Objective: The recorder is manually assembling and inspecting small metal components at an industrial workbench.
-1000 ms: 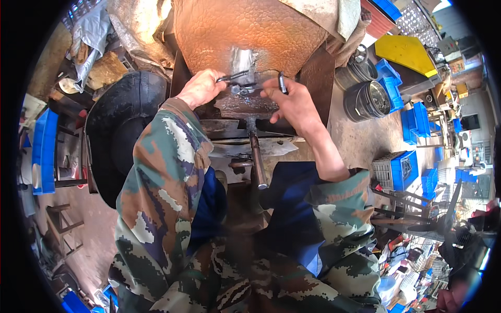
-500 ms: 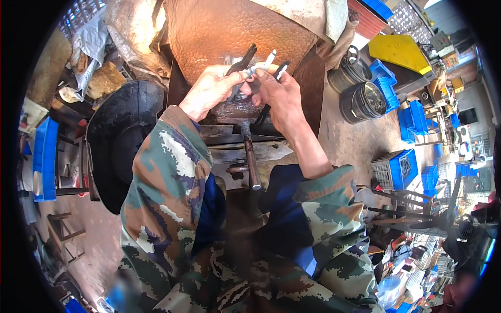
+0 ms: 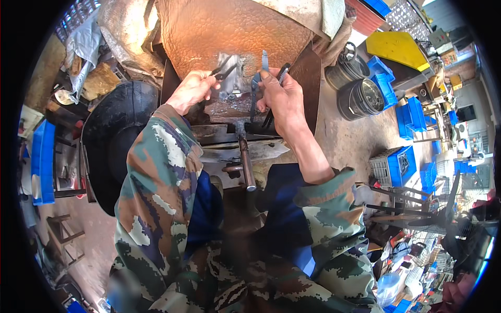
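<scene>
My left hand (image 3: 192, 91) is closed on a dark two-pronged metal piece (image 3: 225, 71), whose prongs point up and right. To its right, my right hand (image 3: 283, 101) pinches a grey-blue folding knife (image 3: 265, 60) between thumb and fingers. Its blade points upward, and a slim dark part hangs below the grip. A black piece with a toothed edge (image 3: 285, 70) also sticks out of this hand; the fingers hide how it is held. The hands are apart, above a worn metal work block (image 3: 224, 109). Behind the block is a shiny, wet-looking metal part (image 3: 229, 73).
An orange-brown textured sheet (image 3: 229, 26) rises behind the block. A metal rod (image 3: 246, 161) juts toward me. At left stands a large black bin (image 3: 112, 141); at right, dark buckets (image 3: 359, 99), a yellow panel (image 3: 397, 50) and blue crates (image 3: 404, 164).
My hands were together over the pieces and have parted. The left has moved left with the two-pronged piece. The right keeps the knife, whose blade now stands more upright.
</scene>
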Demonstrator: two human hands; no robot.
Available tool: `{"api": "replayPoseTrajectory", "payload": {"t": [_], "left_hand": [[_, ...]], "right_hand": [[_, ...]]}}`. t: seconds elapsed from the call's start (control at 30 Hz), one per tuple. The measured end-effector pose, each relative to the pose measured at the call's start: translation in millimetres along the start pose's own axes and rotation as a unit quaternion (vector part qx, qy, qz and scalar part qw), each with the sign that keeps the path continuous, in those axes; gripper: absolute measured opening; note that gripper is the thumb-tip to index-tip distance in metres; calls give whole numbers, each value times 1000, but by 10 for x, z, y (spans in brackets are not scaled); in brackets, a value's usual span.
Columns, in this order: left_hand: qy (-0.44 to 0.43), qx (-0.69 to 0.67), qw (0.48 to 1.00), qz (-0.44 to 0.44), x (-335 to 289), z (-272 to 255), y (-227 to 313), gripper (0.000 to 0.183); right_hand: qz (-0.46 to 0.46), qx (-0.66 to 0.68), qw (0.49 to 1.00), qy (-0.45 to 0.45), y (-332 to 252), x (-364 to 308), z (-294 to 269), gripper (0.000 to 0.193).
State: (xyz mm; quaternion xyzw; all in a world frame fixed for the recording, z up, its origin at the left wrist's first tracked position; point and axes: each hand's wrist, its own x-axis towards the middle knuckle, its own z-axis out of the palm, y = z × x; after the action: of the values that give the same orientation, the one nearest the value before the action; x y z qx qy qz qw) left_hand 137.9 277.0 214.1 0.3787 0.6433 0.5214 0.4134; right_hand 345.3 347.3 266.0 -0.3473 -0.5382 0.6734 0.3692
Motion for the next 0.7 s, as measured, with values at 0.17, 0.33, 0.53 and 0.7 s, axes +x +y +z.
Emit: {"api": "replayPoseTrajectory", "payload": {"t": [0.17, 0.33, 0.53, 0.7], "left_hand": [[-132, 160, 978, -16, 46, -214, -129, 24], [-158, 159, 973, 47, 67, -227, -188, 24], [-145, 218, 956, 132, 82, -193, -187, 23], [-162, 174, 967, 94, 61, -213, -212, 22]], "right_hand": [[-14, -28, 1000, -3, -29, -39, -69, 25], [-7, 34, 999, -9, -16, 4, -103, 21], [-5, 65, 998, 1, -110, -7, -159, 22], [11, 67, 998, 0, -215, -56, -201, 24]]}}
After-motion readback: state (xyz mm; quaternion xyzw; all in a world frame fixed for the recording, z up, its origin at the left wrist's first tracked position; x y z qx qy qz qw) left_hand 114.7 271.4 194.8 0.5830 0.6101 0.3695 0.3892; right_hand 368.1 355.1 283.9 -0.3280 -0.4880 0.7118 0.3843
